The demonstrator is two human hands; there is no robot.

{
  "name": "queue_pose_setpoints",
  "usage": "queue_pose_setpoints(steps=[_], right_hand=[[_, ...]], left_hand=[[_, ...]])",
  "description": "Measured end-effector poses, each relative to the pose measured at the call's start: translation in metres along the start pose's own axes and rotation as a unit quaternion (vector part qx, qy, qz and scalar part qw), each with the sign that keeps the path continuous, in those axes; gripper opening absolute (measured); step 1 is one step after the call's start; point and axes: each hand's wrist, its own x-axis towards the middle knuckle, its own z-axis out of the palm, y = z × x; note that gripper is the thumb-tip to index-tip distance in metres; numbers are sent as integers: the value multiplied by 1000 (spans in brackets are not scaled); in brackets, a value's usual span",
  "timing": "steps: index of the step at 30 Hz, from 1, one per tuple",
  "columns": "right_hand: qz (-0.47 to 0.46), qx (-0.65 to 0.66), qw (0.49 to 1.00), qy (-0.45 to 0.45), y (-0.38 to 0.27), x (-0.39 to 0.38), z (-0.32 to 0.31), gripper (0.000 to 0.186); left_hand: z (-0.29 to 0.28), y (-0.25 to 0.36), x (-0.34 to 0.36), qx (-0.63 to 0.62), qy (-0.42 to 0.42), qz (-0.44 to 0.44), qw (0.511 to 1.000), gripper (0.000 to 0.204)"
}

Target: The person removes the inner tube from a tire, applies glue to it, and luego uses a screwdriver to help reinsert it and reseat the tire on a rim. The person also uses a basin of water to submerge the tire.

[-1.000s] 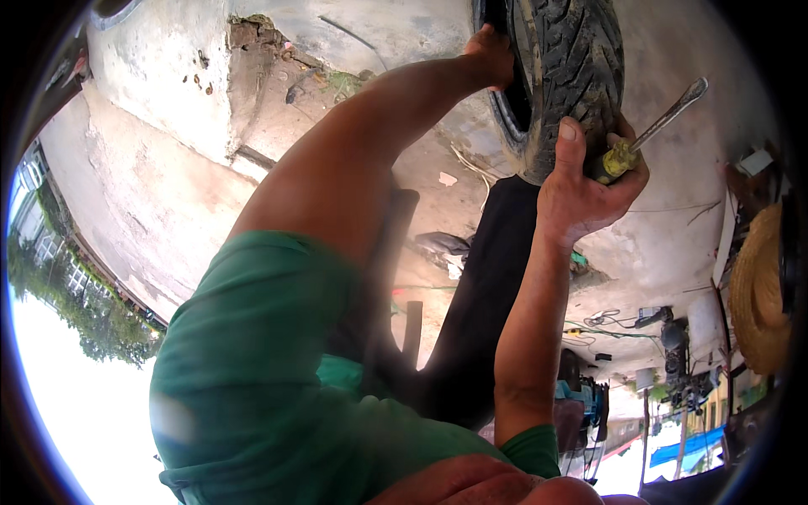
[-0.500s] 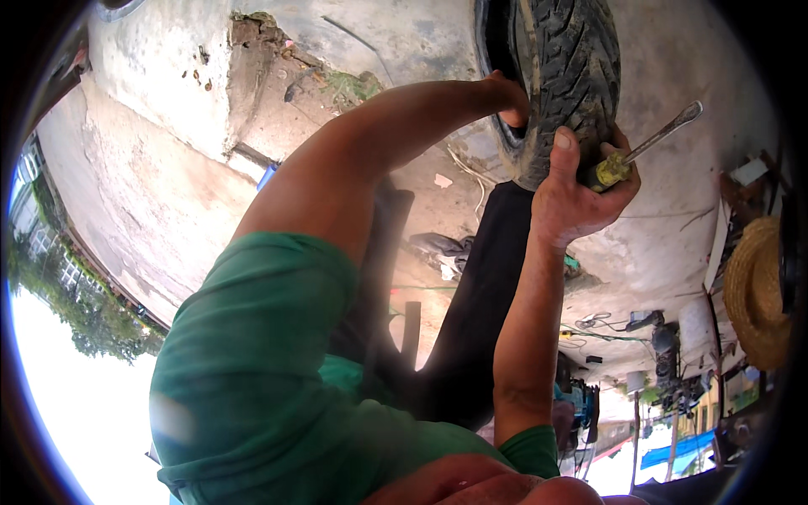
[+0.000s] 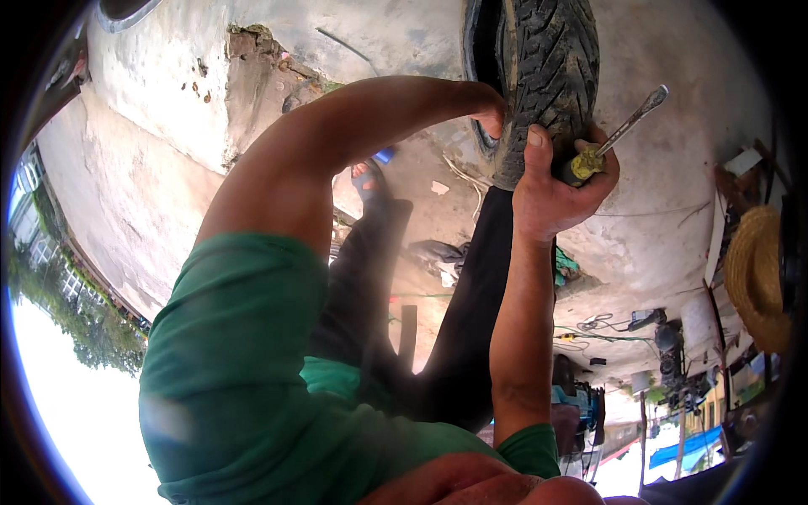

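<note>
A worn black tyre [image 3: 551, 76] with chunky, dusty tread stands upright in front of me at the top of the view. My left hand [image 3: 488, 109] reaches into its open side, and the tyre's edge hides the fingers. Against the near tread, my right hand [image 3: 545, 198] has its thumb raised and its fingers wrapped round a screwdriver [image 3: 635, 116]. The tool's yellow and dark handle lies in the palm, while its metal shaft points up and to the right, away from the tyre.
Broken concrete [image 3: 252, 84] lies at the upper left. My sandalled foot [image 3: 368, 181] rests on the ground near a dark crumpled cloth [image 3: 442, 252]. On the right are a straw hat [image 3: 755, 278], a green cloth [image 3: 566, 265] and loose cables [image 3: 598, 328].
The tyre, both hands and the screwdriver appear slightly farther left in the view. My left arm bends more, and my sandalled foot has come into sight beneath it. The right hand keeps its grip.
</note>
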Motion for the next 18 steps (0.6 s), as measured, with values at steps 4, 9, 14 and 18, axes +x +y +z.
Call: queue_pose_setpoints(steps=[4,9,14,18], right_hand=[[12,33,999,16,-2,-3,2,70],[-55,-5,998,-6,-3,4,-2,76],[-43,31,999,-3,-6,-5,-4,72],[-14,16,1000,10,0,-9,-10,71]], left_hand=[[31,-19,13,41,177,93,979,38],[31,-21,5,48,229,144,962,36],[31,-19,-1,67,201,131,968,36],[29,-19,1,85,188,117,971,35]])
